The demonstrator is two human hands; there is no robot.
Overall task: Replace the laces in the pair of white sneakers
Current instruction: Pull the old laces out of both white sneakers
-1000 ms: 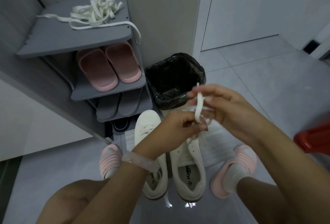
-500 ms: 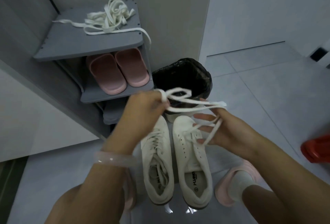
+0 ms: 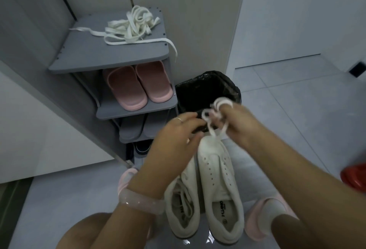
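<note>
Two white sneakers stand side by side on the floor, toes pointing away from me. The left sneaker (image 3: 179, 207) still has a lace in it; the right sneaker (image 3: 217, 179) shows bare eyelets. Above their toes, at the bin's near rim, my right hand (image 3: 239, 123) grips a bunched white lace (image 3: 221, 103) looped around its fingers, with loops hanging toward the right sneaker's toe. My left hand (image 3: 176, 139) meets it from the left, fingertips pinching a loop of that lace. A tangled pile of white laces (image 3: 132, 28) lies on top of the shoe rack.
The grey shoe rack (image 3: 111, 58) stands at the left with pink slippers (image 3: 138, 86) and grey slippers on its shelves. A black-lined bin (image 3: 208, 88) sits just beyond the sneakers. My feet in pink slippers (image 3: 263, 217) flank the shoes. A red object (image 3: 354, 175) is at the right edge.
The lace stretched between my hands half a second ago is now bunched up. My hands have come together and moved forward over the bin's near rim.
</note>
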